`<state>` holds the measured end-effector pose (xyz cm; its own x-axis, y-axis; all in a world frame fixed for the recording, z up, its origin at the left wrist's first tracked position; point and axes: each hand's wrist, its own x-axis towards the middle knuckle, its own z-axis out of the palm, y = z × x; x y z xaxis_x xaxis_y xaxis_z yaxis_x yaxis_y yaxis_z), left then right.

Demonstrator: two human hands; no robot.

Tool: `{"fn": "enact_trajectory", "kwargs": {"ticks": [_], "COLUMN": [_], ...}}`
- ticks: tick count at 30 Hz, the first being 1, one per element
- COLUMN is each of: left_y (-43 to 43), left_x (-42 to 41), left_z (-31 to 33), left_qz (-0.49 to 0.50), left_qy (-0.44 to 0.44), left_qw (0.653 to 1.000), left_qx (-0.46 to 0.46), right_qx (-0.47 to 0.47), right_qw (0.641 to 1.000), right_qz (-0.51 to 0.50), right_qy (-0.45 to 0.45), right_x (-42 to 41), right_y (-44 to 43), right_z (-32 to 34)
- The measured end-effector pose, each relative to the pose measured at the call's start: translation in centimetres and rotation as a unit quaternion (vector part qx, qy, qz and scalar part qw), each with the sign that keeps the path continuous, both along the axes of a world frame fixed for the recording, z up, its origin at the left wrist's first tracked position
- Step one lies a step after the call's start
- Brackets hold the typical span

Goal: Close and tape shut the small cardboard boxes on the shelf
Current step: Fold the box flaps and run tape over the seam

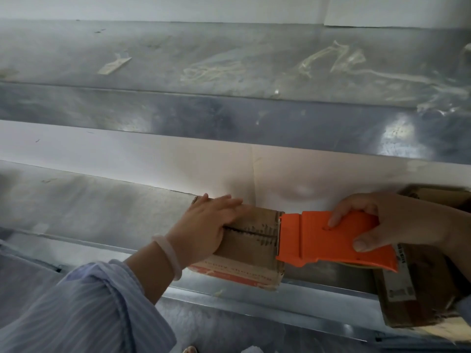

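Dull metal shelf point(102, 212) under your hands, white wall point(153, 154) just past your left fingertips, and an upper shelf point(229, 103) above them strewn with crumpled tape scraps point(331, 59). Your left hand point(206, 225) lies flat, fingers straight and close together, pressing down on the top of the small cardboard box point(249, 245); the palm covers the left end of the box. A pale bracelet point(169, 253) sits on that wrist, with a striped sleeve point(76, 309) behind it. Your right hand point(397, 222) grips the orange tape dispenser point(331, 240), fingers curled over its far edge and thumb clamped on the near side. The dispenser's front edge meets the box's right end, just right of your left fingertips. The box sits at the shelf's front lip, flaps down. A centre seam runs from under your left palm to the dispenser, dark tick marks along it, and there is a red printed strip on the near face. The corners are worn. Cannot tell if tape is on the seam. A second box point(420, 289) lies below your right fingers, partly hidden by that hand.
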<state>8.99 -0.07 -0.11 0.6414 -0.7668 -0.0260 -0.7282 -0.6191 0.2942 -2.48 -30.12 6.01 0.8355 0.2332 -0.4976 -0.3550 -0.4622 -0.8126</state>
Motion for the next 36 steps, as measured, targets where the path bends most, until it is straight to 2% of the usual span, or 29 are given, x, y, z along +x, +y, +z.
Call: {"fn": "enact_trajectory", "kwargs": {"ticks": [1,2,3,7,10,16,23,32,36], "left_y": [-0.2,-0.3,-0.3,-0.2,-0.1,-0.5,-0.8,-0.8,-0.5], "left_x": [-0.2,-0.4,-0.4,-0.5,-0.1,0.1,0.6,0.4,0.6], "left_z": [-0.1,-0.2,-0.3,-1.1,-1.7,-1.6,-2.1,-2.1,-2.3], "left_qz": [-0.013,-0.009,0.0,-0.06,-0.093,-0.094,-0.127,-0.115,-0.116], "left_qy": [0.001,0.001,-0.006,-0.097,-0.107,-0.124,-0.122,-0.099,-0.096], "left_qw": [1.0,1.0,1.0,0.988,0.977,0.968,0.967,0.966,0.972], "left_qx": [0.014,0.018,0.02,0.104,0.158,0.198,0.187,0.207,0.181], "right_qx": [0.006,0.004,-0.038,-0.03,-0.043,-0.04,-0.018,-0.005,0.007], "right_qw": [0.999,1.0,0.999,0.999,0.999,0.999,1.0,1.0,1.0], "right_qz": [0.03,0.021,0.026,0.032,0.021,0.016,0.01,-0.008,-0.015], "right_qy": [-0.019,0.003,-0.004,-0.006,-0.004,-0.003,-0.008,-0.003,-0.003], "right_x": [0.2,-0.6,-0.9,-1.2,-1.1,-1.3,-1.8,-2.6,-3.2], "right_y": [0.7,0.2,-0.4,-1.2,-1.6,-1.9,-2.4,-3.4,-4.3], "right_z": [1.1,1.9,2.6,2.0,1.6,1.4,0.9,0.4,0.9]}}
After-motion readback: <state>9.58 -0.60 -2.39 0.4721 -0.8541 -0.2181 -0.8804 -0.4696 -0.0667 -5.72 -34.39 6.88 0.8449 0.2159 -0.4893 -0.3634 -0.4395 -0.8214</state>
